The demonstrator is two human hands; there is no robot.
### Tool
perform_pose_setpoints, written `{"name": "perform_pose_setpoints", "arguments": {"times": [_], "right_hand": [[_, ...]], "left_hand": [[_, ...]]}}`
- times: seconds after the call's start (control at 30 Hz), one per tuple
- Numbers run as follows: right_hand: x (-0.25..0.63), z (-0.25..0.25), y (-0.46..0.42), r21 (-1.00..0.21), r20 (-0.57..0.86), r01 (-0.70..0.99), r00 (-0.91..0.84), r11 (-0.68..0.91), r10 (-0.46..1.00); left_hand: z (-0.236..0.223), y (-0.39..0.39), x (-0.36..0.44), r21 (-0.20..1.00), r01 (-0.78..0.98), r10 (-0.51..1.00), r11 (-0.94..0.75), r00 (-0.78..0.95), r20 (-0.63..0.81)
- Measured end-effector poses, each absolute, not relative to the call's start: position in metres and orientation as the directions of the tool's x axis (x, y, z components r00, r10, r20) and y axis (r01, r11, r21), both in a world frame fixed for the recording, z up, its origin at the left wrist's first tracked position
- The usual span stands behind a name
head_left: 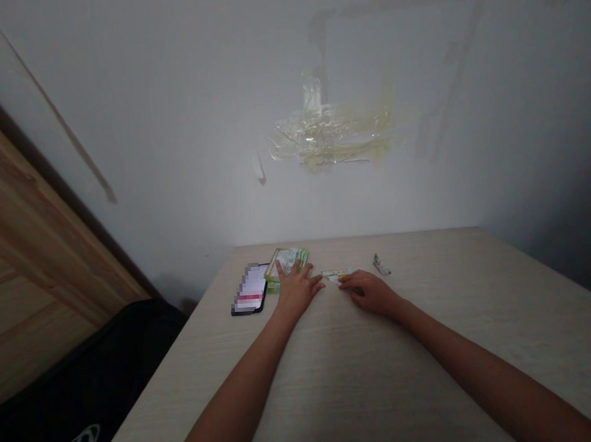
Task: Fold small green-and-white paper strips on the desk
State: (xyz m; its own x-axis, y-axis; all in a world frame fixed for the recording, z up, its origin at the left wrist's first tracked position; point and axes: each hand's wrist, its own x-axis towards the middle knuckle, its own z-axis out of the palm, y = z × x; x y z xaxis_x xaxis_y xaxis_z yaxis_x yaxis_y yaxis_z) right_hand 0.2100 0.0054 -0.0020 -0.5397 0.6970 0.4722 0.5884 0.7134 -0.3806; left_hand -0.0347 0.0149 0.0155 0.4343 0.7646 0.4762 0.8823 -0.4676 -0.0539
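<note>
Currently, the small, white-and-yellow printed paper slip (333, 273) lies on the pale wood-grain tabletop (326, 392), at ten o'clock from the right hand (374, 291), whose grip touches it, clamped or not unclear. The left hand's (295, 294) grip spreads apart; light fingertip pressure should steady the slip.

Homelike room: desk (345, 371), stained wall (210, 133)

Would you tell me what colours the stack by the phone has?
The stack is mostly green and white; head view.
</note>
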Motion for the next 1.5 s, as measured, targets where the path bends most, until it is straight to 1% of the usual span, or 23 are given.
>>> {"name": "perform_pose_setpoints", "arguments": {"times": [0.27, 0.4, 0.53, 0.63, 0.83, 1.13, 1.4, 1.5], "right_hand": [[0.214, -0.008, 0.007, -0.416, 0.472, 0.570, -0.530, 0.709, 0.704], [0.215, -0.010, 0.008, -0.427, 0.476, 0.569, -0.519, 0.702, 0.710], [0.214, -0.012, 0.009, -0.430, 0.475, 0.576, -0.510, 0.695, 0.717], [0.214, -0.011, 0.009, -0.439, 0.473, 0.572, -0.509, 0.693, 0.720], [0.213, -0.008, 0.007, -0.449, 0.473, 0.566, -0.505, 0.691, 0.722], [0.216, -0.010, 0.011, -0.413, 0.475, 0.565, -0.536, 0.714, 0.698], [0.217, -0.011, 0.011, -0.395, 0.462, 0.571, -0.554, 0.720, 0.693], [0.217, -0.011, 0.012, -0.392, 0.461, 0.573, -0.555, 0.720, 0.692]], "left_hand": [[0.006, 0.013, -0.030, -0.031, 0.866, 0.745, -0.499, 0.447, 0.495], [0.004, 0.011, -0.024, 0.021, 0.842, 0.742, -0.539, 0.463, 0.486], [0.003, 0.007, -0.019, 0.080, 0.791, 0.732, -0.607, 0.517, 0.443], [0.003, 0.005, -0.018, 0.106, 0.771, 0.730, -0.628, 0.536, 0.425], [0.006, 0.005, -0.018, 0.109, 0.809, 0.765, -0.578, 0.491, 0.417], [0.012, 0.006, -0.017, 0.110, 0.864, 0.824, -0.491, 0.420, 0.380], [0.013, 0.016, -0.035, 0.085, 0.908, 0.849, -0.409, 0.345, 0.400], [0.013, 0.018, -0.037, 0.071, 0.911, 0.842, -0.406, 0.342, 0.417]]}}
